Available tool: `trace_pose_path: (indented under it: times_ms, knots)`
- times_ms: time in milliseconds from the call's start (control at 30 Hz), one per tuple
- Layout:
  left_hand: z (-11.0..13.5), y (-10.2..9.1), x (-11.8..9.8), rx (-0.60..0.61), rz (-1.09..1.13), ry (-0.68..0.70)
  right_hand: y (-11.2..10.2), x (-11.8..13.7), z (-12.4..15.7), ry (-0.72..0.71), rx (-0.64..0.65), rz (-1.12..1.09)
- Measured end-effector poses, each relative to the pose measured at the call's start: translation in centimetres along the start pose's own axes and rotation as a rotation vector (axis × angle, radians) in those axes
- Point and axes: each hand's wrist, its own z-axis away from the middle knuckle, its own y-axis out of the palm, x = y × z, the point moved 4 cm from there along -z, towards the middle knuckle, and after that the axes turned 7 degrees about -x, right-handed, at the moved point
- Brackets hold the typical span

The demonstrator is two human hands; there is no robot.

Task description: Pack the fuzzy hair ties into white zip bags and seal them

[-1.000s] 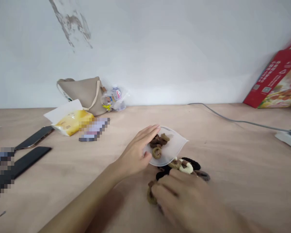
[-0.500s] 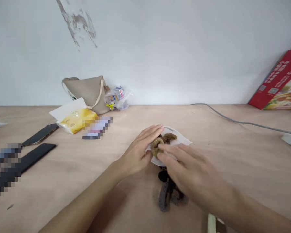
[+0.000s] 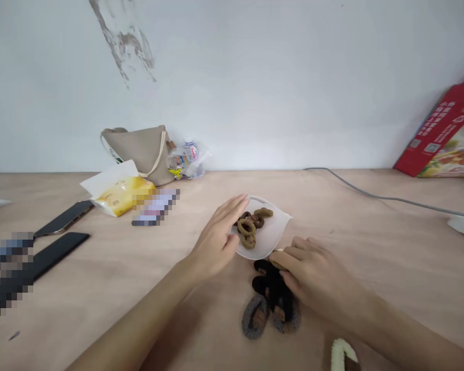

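Note:
A white translucent bag (image 3: 270,232) lies in front of me, with several brown and tan fuzzy hair ties (image 3: 246,226) on it. Along the bag's left edge rests my left hand (image 3: 218,239), fingers stretched out and thumb apart. My right hand (image 3: 309,268) is just off the bag's lower right edge, its fingers curled down on a tan hair tie (image 3: 277,258) that they partly hide. Beneath and beside these fingers is a pile of black hair ties (image 3: 272,283). Grey hair ties (image 3: 254,317) lie at the near end of the pile.
Near the front edge of view is a cream hair tie (image 3: 338,353). Phones (image 3: 64,219), a yellow tissue pack (image 3: 123,196) and a beige bag (image 3: 139,149) are at left. A grey cable (image 3: 371,192) runs right, below a red box (image 3: 436,134).
My right hand has moved off the hair ties on the white bag, down and right to the black pile's edge. My left hand stays at the bag, which has shifted slightly left.

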Motion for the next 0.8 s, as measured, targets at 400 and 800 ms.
trace_pose_path:
  times_ms: [400,800]
  knots:
    - [0.2,0.0,-0.7,0.048,0.004,0.044,-4.3,-1.0,-2.0,0.027,-0.316,-0.192]
    - [0.0,0.3,-0.2,0.012,-0.049,-0.030,-1.1,-5.3,4.8,0.231,-0.011,-0.228]
